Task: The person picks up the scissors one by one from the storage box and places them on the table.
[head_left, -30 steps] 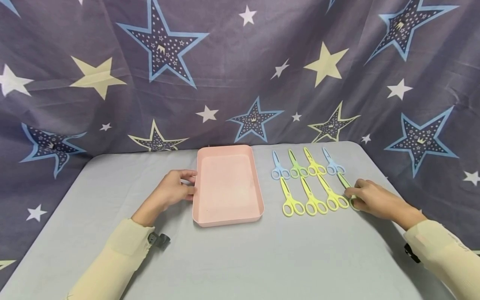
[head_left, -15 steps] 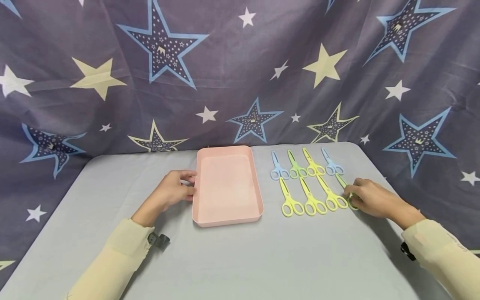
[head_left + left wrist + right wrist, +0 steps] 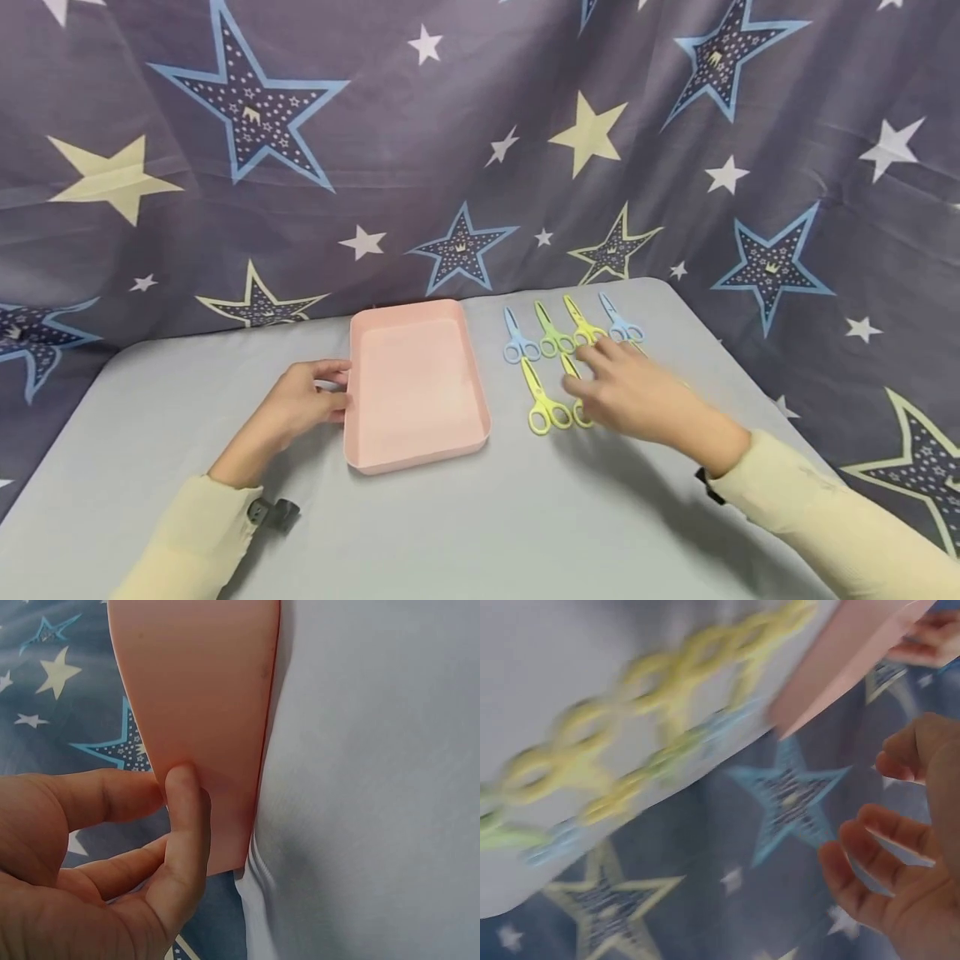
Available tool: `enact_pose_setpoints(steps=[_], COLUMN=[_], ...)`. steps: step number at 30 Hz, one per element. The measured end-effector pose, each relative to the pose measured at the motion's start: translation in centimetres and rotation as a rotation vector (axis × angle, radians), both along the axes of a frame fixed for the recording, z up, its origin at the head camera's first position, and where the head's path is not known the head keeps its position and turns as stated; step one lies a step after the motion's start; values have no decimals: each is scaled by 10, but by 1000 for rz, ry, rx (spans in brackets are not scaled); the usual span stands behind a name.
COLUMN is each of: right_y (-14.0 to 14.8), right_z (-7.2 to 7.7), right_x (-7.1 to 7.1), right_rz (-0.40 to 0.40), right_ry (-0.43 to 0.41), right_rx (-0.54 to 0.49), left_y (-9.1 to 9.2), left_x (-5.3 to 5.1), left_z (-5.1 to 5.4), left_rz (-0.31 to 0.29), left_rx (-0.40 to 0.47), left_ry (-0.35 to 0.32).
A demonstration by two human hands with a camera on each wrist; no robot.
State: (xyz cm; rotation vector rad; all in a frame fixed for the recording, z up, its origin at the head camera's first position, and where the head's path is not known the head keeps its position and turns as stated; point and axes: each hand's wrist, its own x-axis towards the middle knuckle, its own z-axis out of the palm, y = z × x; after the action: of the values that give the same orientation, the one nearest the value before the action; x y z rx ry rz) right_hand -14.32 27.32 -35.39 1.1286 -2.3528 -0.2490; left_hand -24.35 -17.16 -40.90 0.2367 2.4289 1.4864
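My left hand [image 3: 300,400] touches the left wall of a shallow pink tray [image 3: 416,387]. In the left wrist view, its thumb and a fingertip rest against the tray's outer wall [image 3: 214,690] near the rim. My right hand [image 3: 630,387] hovers over the front row of plastic scissors, fingers slightly bent and holding nothing. Behind it lie blue scissors [image 3: 516,335], green scissors [image 3: 551,333], yellow scissors [image 3: 579,320] and another blue pair [image 3: 618,323]. Yellow scissors [image 3: 535,383] stand at the front row's left end; the hand hides most of that row's right part.
A grey cloth [image 3: 465,533] covers the table. A dark star-patterned curtain [image 3: 420,150] rises along the back and right edges. A small dark camera [image 3: 273,514] sits on the left wrist.
My right hand has left the green scissors at the right end of the front row and moved left over the yellow ones. The head view has turned rightward. My left hand stays at the tray.
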Motion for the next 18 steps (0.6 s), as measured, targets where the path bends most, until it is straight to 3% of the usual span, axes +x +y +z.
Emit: enact_pose_setpoints(steps=[6,10,14,18], right_y=[-59,-83,-96,-98], right_z=[2,-7,-20,-33], right_x=[-10,-17,-21,-20], right_rz=[108,120,97,63], right_ry=[62,59,44,-33], right_rx=[-5,-23,-36,-66], left_y=[-1,9,21,36], left_x=[2,-1,-2,7], left_z=[2,1,6,16], left_rz=[11,7,-60,-118], left_rx=[28,-36,-273,-484], left_ry=[11,53,259,525])
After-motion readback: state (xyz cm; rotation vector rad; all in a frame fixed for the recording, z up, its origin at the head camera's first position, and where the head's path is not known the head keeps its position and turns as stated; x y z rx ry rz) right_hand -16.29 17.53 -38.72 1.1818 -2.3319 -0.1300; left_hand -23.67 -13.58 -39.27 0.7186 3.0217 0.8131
